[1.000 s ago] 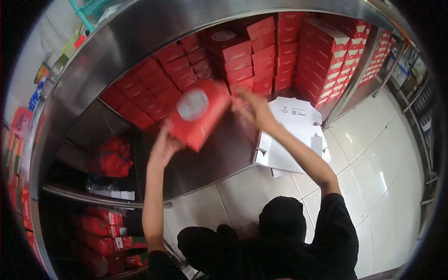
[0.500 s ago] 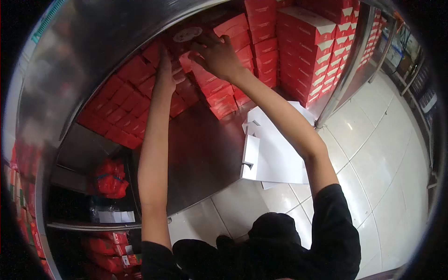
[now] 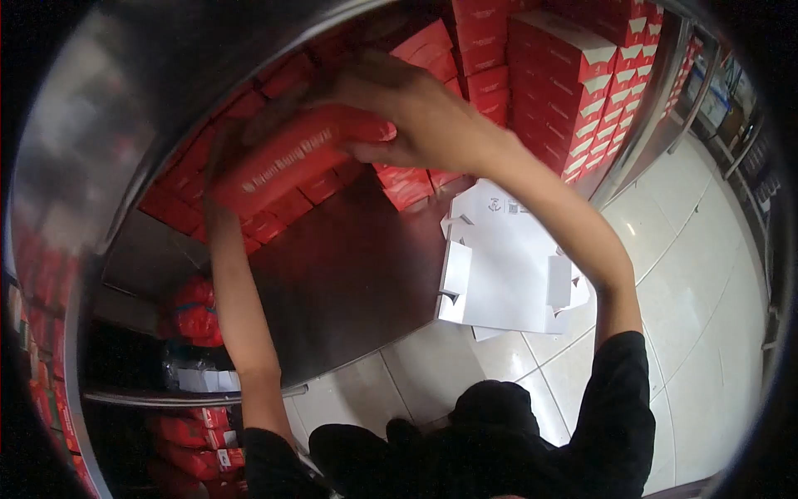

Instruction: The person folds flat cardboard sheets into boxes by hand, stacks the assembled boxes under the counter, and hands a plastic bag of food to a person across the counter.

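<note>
A red cardboard box (image 3: 287,162) with white lettering on its side is held up between my hands, above the dark shelf surface (image 3: 332,274). My right hand (image 3: 420,108) grips its right end, with the fingers over the top and the thumb below. At the box's left end is my left hand (image 3: 221,166), blurred by motion and partly hidden by the box. Behind the box stand rows of similar red boxes (image 3: 407,187).
Tall stacks of red boxes (image 3: 553,91) stand at the right beside a metal post. Flat white cardboard blanks (image 3: 507,266) overhang the shelf's front edge. Red packages (image 3: 195,312) lie on the lower left shelves. Tiled floor (image 3: 665,308) extends to the right.
The red box has come off the back rows toward me, its lettered side now facing me. Both hands moved with it, and the left forearm shifted left.
</note>
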`<move>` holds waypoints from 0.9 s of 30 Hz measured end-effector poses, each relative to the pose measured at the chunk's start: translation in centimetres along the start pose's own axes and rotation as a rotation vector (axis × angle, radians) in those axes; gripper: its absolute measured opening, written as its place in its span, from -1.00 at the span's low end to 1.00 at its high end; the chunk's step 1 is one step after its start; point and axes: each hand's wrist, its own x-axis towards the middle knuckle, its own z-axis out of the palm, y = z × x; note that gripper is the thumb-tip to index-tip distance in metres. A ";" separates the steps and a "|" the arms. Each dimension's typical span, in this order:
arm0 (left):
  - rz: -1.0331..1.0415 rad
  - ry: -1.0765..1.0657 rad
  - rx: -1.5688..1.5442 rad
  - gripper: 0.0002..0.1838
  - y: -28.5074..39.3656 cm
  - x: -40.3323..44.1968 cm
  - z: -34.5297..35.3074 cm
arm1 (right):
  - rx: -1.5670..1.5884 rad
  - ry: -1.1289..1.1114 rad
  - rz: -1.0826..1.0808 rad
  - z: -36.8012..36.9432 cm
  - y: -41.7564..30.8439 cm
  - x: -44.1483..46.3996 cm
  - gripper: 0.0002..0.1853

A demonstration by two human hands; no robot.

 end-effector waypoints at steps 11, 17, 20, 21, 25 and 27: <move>-0.107 -0.005 -0.167 -0.49 -3.9 4.3 -1.4 | -0.138 0.046 -0.198 2.6 -0.2 -0.2 -0.49; -0.168 -0.045 -0.440 -0.42 -6.9 6.7 -0.4 | -0.525 0.037 -0.151 5.7 5.0 -1.2 -0.50; -0.097 -0.020 -0.282 -0.42 -7.4 5.7 4.8 | -0.612 0.005 -0.177 7.8 8.2 -1.6 -0.48; -0.068 -0.008 -0.170 -0.42 -7.2 5.5 6.0 | -0.648 0.003 -0.176 8.4 8.8 -1.9 -0.48; -0.117 -0.315 -0.187 -0.42 -7.8 9.3 7.1 | -0.709 0.013 -0.121 9.2 10.8 -2.6 -0.49; -0.160 -0.312 -0.170 -0.44 -7.6 10.0 8.0 | -0.731 -0.024 -0.046 9.1 11.5 -2.8 -0.50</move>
